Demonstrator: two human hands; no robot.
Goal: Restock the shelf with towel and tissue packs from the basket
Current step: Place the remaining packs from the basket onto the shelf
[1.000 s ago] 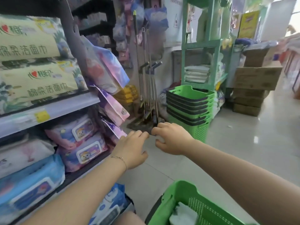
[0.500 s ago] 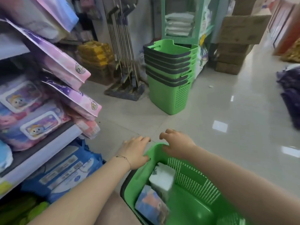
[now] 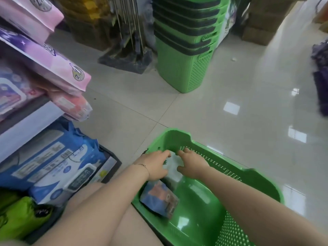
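The white pack sits inside the basket, up against its far end. We have both hands on it. The left hand curls over its left edge and the right hand clamps its right edge, thumb below and fingers above. We judge that two hands are used because the pack is soft and wide, and a grip from both sides keeps it from sagging as it lifts out. How deep the fingers reach under it we cannot tell.

A blue pack lies tilted in the basket too, nearer to us than the white one and partly under the left wrist. It looks likely to be next.

The basket stands on the floor with the shelf just to its left, probably so each pack has only a short way to travel. On that shelf, up and left of the basket, pink packs jut over the edge. Blue bundles fill the bottom tier level with the basket. Beyond the basket's far end stands a stack of baskets, well apart from it.

The restocking seems well along, since we see only these two packs left.
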